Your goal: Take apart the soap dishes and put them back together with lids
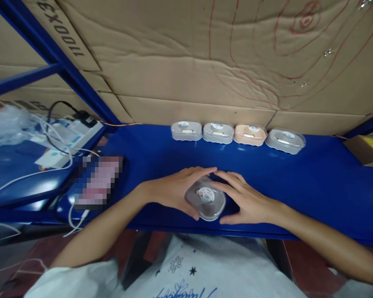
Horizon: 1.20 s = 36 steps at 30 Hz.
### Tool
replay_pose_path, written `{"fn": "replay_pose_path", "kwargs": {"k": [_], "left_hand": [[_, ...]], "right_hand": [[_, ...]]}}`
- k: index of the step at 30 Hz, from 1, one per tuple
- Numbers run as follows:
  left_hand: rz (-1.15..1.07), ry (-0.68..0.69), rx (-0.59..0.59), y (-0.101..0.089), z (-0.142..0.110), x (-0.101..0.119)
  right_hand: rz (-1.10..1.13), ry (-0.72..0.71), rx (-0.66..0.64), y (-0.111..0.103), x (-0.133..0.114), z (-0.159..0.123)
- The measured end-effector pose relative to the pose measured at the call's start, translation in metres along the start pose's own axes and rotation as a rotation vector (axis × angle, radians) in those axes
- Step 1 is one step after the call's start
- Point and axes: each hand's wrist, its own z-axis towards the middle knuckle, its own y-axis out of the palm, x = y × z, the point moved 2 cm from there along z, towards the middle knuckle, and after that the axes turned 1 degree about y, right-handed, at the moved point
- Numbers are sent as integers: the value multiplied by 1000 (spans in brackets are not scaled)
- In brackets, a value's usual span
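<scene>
A small grey plastic box with a clear lid [209, 207] and a round white label sits at the front of the blue table, tilted slightly in my view. My left hand [177, 190] curls around its left side, the thumb at the near edge and the fingers along the far edge. On the other side, my right hand [244, 198] arches with thumb and fingers spread. Its fingertips reach the box's far right edge, while the thumb stands apart from it. Whether those right fingertips press on the lid I cannot tell.
Along the cardboard wall [161, 70] stand several similar boxes, including a grey box [186, 131] and a peach box [249, 135]. A phone-like device [99, 182] with a blurred screen lies left, near a power strip [70, 142] and cables. A cardboard carton [360, 151] is at right.
</scene>
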Motion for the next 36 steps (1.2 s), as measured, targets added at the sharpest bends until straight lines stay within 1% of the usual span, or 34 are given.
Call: {"fn": "replay_pose_path", "kwargs": {"k": [4,5,8,11,13,16,20,22,24,26,28,31,34,36], "left_hand": [[15,-32,133,14,13,-2],[16,-32,150,16,15,-3],[-43,-10,145,16,16,-7],[-108,-42,148,12,14,-12],[-109,-58,141,12,15,-12],[-88,-44,126,16,16,-11],[-127,-29,168,16,16,-15],[-136,-35,169,12,14,-19],[-131,-51,142,7,12,-23],[-112,-77,109,2,9,-25],[-65,-106,75,-2,7,-24],[-3,-128,57,-5,6,-20],[-9,-86,110,-6,7,-17],[-14,-43,159,-6,9,-16]], "right_hand": [[-17,19,34,2,2,0],[-16,29,48,2,3,0],[1,41,80,1,7,1],[3,22,105,-1,10,0],[-4,0,130,0,11,0],[-19,-39,196,0,12,-1],[-37,-75,288,-10,19,-4],[-59,-23,339,-19,27,-5],[-95,76,392,-28,39,-7],[-127,176,421,-31,53,-9],[-136,249,411,-29,68,-10],[-127,306,311,-17,86,-11],[-127,323,195,-8,94,-12],[-138,324,160,-7,94,-12]]}}
